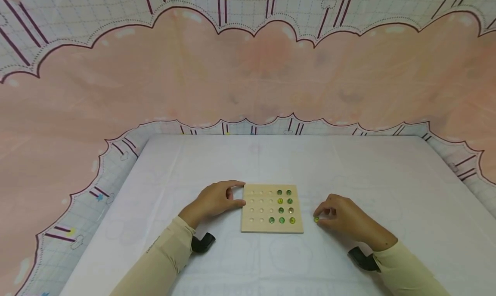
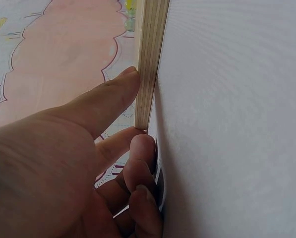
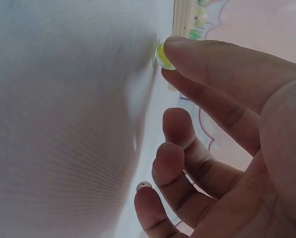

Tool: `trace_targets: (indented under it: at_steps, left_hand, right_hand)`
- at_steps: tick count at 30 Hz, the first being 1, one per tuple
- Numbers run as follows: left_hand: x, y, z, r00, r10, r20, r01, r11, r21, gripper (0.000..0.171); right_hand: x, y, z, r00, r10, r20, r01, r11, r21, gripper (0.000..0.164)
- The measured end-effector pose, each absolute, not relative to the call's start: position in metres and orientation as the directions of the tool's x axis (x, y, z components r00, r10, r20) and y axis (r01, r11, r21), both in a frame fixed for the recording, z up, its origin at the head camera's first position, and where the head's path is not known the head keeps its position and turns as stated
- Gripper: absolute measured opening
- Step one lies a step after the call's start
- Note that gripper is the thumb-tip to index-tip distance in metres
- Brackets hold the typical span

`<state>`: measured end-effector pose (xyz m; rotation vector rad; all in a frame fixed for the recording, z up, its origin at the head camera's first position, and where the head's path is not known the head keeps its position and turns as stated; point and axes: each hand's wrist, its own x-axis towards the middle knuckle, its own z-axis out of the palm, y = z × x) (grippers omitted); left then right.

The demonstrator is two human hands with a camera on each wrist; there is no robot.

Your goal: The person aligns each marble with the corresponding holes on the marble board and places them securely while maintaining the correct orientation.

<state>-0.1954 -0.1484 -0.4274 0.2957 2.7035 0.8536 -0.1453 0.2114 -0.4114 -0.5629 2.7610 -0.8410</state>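
Note:
A flat square wooden board (image 1: 256, 227) with rows of round hollows lies on the white table. Glass marbles (image 1: 280, 210), green and yellow-green, fill its two right columns, plus one more hollow in the front row. At the board's left side my left hand (image 1: 215, 199) touches the edge with its thumb and the back corner with its index finger; the other fingers bend beneath. To the right, apart from the board, my right hand (image 1: 341, 214) pinches a yellow-green marble (image 3: 162, 57) between thumb and index finger, low over the cloth. Its other fingers are loosely bent.
White cloth covers the table (image 1: 186, 158). Behind and around it hangs a peach and white patterned cloth (image 1: 248, 81) with scalloped outlines. Dark wrist cameras (image 1: 203, 243) sit under both light sleeves (image 1: 162, 248).

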Motion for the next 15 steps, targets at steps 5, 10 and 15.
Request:
trace_targets:
  at_steps: [5, 10, 15]
  left_hand:
    - [-0.196, -0.149, -0.428, -0.937, 0.283, -0.207, 0.113, 0.803, 0.585, 0.058]
    - [-0.196, -0.148, -0.43, -0.938, 0.279, -0.207, 0.113, 0.807, 0.579, 0.057]
    - [-0.195, -0.148, -0.43, -0.94, 0.273, -0.206, 0.105, 0.804, 0.586, 0.058]
  right_hand:
    - [-0.145, 0.208, -0.411, -0.91, -0.406, -0.083, -0.291, 0.769, -0.569, 0.016]
    - [-0.145, 0.203, -0.408, -0.91, -0.413, -0.036, -0.32, 0.755, -0.572, 0.015]
    - [-0.147, 0.193, -0.402, -0.905, -0.426, -0.012, -0.341, 0.742, -0.578, 0.014]
